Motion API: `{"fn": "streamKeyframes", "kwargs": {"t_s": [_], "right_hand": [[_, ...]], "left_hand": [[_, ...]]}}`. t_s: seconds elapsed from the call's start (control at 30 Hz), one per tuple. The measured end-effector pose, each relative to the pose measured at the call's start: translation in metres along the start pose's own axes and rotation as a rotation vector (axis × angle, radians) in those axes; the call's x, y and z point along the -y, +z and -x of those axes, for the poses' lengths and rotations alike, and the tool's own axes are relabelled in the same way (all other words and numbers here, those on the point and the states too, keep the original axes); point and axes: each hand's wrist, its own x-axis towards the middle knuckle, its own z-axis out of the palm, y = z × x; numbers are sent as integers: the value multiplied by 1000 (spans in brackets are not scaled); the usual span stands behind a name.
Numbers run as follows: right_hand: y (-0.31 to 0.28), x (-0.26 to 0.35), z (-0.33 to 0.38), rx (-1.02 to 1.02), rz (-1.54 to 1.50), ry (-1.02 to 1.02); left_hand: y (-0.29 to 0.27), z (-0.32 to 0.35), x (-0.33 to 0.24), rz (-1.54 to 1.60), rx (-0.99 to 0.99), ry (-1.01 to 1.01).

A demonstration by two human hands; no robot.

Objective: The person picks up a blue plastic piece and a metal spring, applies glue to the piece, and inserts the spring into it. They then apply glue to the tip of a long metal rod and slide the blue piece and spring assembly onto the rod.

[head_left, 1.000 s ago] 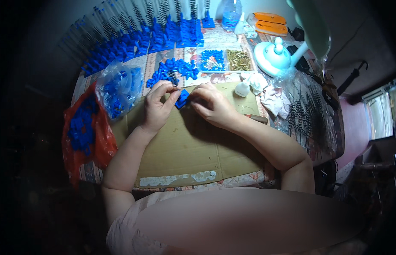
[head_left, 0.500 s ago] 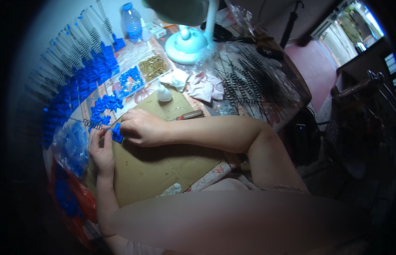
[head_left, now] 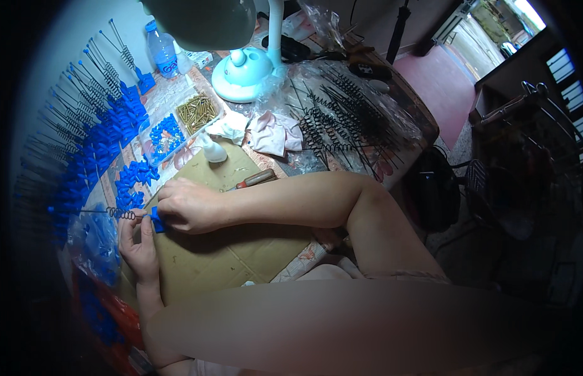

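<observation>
Between thumb and fingers, my left hand pinches a dark coiled wire, whose straight end with a blue tip points left. My right hand is closed on a small blue plastic piece, and its fingers hide part of it. The wire's right end meets or nearly meets this piece; the exact contact is too small to tell. Both hands are over a brown cardboard sheet. Just beyond them lies a pile of loose blue plastic pieces. A screwdriver rests beside my right forearm.
A divided clear box holds brass-coloured screws and small blue parts. Near it stand a white squeeze bottle and a lamp. Rows of blue pieces with coiled wires line the left. Black coiled wires lie at right.
The view has shifted, so the table appears farther left and slightly lower. Both hands keep their hold; the wire now lies more level, its blue-tipped end visible at left.
</observation>
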Motion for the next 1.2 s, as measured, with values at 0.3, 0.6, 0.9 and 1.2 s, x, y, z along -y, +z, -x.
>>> {"fn": "streamKeyframes", "kwargs": {"t_s": [0.3,0.6,0.9,1.2], "right_hand": [[2,0,-1,-36,-10,-21],[-1,1,0,14,1,-3],[-3,1,-2,42,8,-11],[0,-1,-1,-9,-14,-34]], "left_hand": [[-3,-3,-9,-100,17,72],[0,-2,-7,-95,-12,56],[-1,-4,-14,-135,-11,82],[4,-6,-15,-125,-65,167]]}}
